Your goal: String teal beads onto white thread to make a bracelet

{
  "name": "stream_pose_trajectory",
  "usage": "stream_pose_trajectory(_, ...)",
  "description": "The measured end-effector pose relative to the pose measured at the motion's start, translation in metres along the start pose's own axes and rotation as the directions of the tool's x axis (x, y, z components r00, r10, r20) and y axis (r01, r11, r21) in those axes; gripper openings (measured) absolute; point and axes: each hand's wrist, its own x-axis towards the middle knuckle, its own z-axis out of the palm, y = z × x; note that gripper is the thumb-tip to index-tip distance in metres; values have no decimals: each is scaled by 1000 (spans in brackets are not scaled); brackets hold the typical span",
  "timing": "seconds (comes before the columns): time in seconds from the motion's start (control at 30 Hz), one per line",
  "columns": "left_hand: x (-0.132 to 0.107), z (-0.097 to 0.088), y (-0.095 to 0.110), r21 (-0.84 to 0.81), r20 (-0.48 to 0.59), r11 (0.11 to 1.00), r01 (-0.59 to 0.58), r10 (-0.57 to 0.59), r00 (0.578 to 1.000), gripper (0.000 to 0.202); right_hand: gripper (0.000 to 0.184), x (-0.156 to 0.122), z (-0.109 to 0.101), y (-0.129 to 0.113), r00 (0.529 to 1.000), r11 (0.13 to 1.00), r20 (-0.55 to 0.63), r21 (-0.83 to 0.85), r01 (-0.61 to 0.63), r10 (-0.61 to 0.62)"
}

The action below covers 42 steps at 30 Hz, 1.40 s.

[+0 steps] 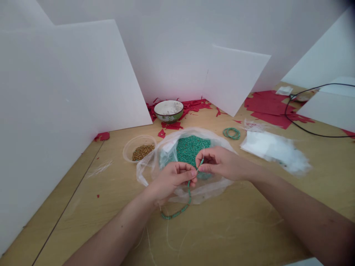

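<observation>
My left hand [172, 180] pinches a thin thread strung with green beads [180, 210]; the beaded strand hangs down and curls onto the wooden table [235, 221]. My right hand [219, 162] is closed in a pinch on the upper end of the same thread, where a few green beads sit by the fingertips. Both hands hover over a clear plastic bag [166, 147] that holds a heap of loose green beads [191, 147].
A clear cup of brown seeds [140, 149] stands left of the bag. A white bowl [168, 111] sits at the back among red paper scraps [271, 107]. Finished green bead rings [232, 133], crumpled plastic [274, 149], a black cable [310, 131] and white foam boards [63, 92] surround the area.
</observation>
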Motion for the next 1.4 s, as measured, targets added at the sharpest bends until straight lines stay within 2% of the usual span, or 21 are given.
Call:
stream_pose_trajectory(0.23, -17, -3, -3, 117, -10, 993, -20, 22, 1000, 25, 13, 23, -19, 11, 979, 974, -191, -199, -108, 70)
stream_pose_trajectory(0.33, -26, -5, -6, 117, -5, 993, -19, 20, 1000, 24, 6, 38, -23, 17, 975, 944, -217, -309, -116, 49)
stream_pose_trajectory(0.4, -28, -5, -7, 97, -14, 995, -26, 28, 1000, 22, 6, 46, -22, 19, 982, 919, -189, -383, -93, 20)
stream_pose_trajectory(0.5, -27, -5, -5, 73, -56, 996, -52, 56, 997, 22, 16, 50, -15, 14, 990, 887, -141, -459, -45, -23)
stream_pose_trajectory(0.57, -24, -5, -4, 52, -85, 996, -71, 75, 994, 23, 19, 47, -10, 6, 984, 870, -170, -491, -38, -53)
stream_pose_trajectory(0.67, -22, -4, -4, 35, -114, 995, -96, 100, 988, 24, 14, 31, -2, -7, 956, 858, -285, -507, -86, -72)
stream_pose_trajectory(0.73, -22, -3, -4, 50, -132, 993, -111, 117, 984, 24, 27, 15, 8, -12, 947, 900, -321, -409, -149, 11)
stream_pose_trajectory(0.83, -22, -1, -5, 84, -146, 988, -130, 141, 979, 24, 33, -5, 31, -8, 965, 978, -173, -24, -206, 199)
stream_pose_trajectory(0.9, -21, 2, -7, 107, -150, 985, -137, 153, 977, 25, 34, -12, 48, -2, 962, 949, -161, 262, -174, 221)
stream_pose_trajectory(1.0, -18, 10, -11, 138, -186, 981, -133, 158, 970, 28, 33, -12, 68, 5, 931, 855, -290, 517, -43, 222)
stream_pose_trajectory(1.07, -17, 14, -12, 152, -200, 980, -131, 160, 967, 27, 29, -12, 76, 7, 892, 828, -389, 559, 31, 229)
stream_pose_trajectory(1.13, -21, 16, -9, 219, -176, 968, -119, 159, 972, 25, 25, -14, 80, 8, 871, 830, -434, 554, 59, 228)
stream_pose_trajectory(1.23, -38, 8, 2, 453, -155, 887, -87, 174, 972, 24, 22, -24, 81, 11, 879, 822, -415, 567, 50, 233)
stream_pose_trajectory(1.33, -68, -10, 12, 644, -239, 764, -40, 250, 938, 20, 22, -38, 79, 15, 883, 810, -379, 586, -3, 277)
stream_pose_trajectory(1.4, -90, -23, 12, 719, -246, 695, 7, 245, 938, 18, 23, -47, 79, 17, 881, 798, -362, 602, -30, 306)
